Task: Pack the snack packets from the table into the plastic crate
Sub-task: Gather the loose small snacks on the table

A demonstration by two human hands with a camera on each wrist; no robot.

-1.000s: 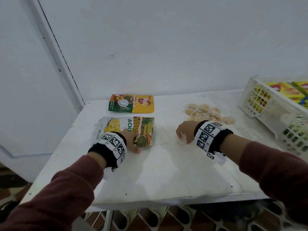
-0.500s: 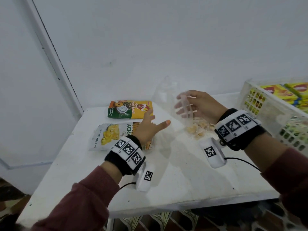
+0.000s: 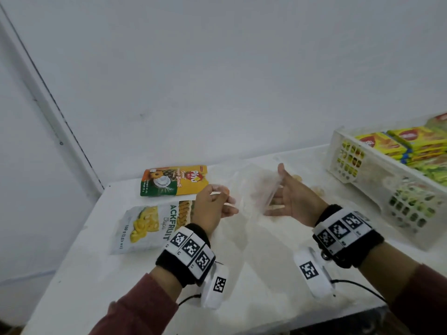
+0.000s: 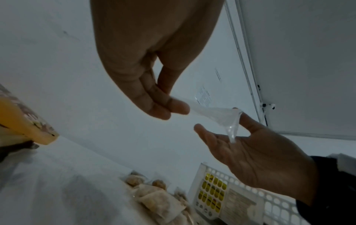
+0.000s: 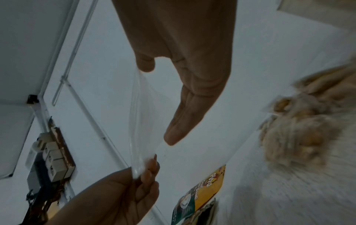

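Observation:
A clear plastic bag (image 3: 251, 189) hangs above the table between both hands. My left hand (image 3: 212, 206) pinches one edge of it between thumb and fingertips (image 4: 169, 109). My right hand (image 3: 278, 187) is spread, thumb up and fingers straight, with the bag's (image 5: 142, 121) other edge lying against thumb and fingers. A yellow-green Pino packet (image 3: 174, 181) and a white jackfruit chips packet (image 3: 150, 226) lie at the left. Small clear snack packets (image 3: 316, 189) lie behind my right hand. The white plastic crate (image 3: 362, 189) stands at the right, holding yellow and green packets.
The white table (image 3: 242, 274) meets a white wall at the back. Its front edge runs just below my wrists. In the left wrist view the crate's (image 4: 231, 197) perforated wall stands beside the small packets (image 4: 154, 194).
Both hands have left the table. The right hand lifted the clear bag, and the left hand came off the jackfruit packet and now pinches the bag's edge.

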